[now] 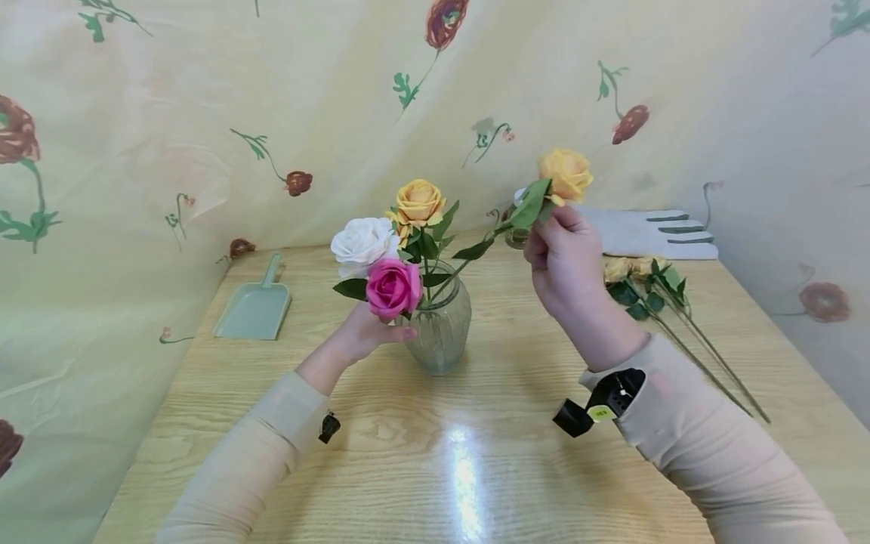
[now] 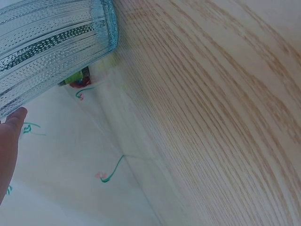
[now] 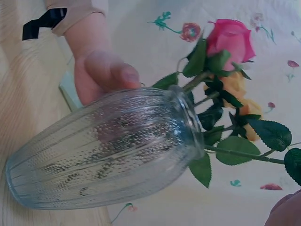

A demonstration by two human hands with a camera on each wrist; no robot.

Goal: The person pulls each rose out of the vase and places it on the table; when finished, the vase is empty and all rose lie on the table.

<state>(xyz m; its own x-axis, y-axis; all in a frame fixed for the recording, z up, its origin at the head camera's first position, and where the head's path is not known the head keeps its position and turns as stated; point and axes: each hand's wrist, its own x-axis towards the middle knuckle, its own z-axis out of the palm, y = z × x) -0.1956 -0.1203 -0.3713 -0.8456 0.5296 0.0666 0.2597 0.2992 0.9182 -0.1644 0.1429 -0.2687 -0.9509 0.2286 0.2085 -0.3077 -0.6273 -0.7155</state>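
Observation:
A ribbed clear glass vase [image 1: 438, 332] stands upright on the wooden table, holding a white rose [image 1: 365, 245], a pink rose [image 1: 394, 288] and yellow roses [image 1: 419, 202]. My left hand [image 1: 363, 332] grips the vase from its left side, thumb on the near side; the right wrist view shows the palm of this hand [image 3: 101, 77] against the glass. Up to the right, my right hand [image 1: 567, 253] pinches another yellow rose [image 1: 566, 175] just under its bloom. That rose's leafy stem [image 3: 249, 154] slants down into the vase mouth. Its lower end is hidden among the other stems.
Two yellow roses [image 1: 639, 268] with long stems lie on the table at the right. Behind them is a white glove [image 1: 652, 233]. A pale green dustpan [image 1: 254, 310] lies at the left. Flower-printed sheeting [image 1: 367, 91] hangs behind the table [image 1: 381, 468].

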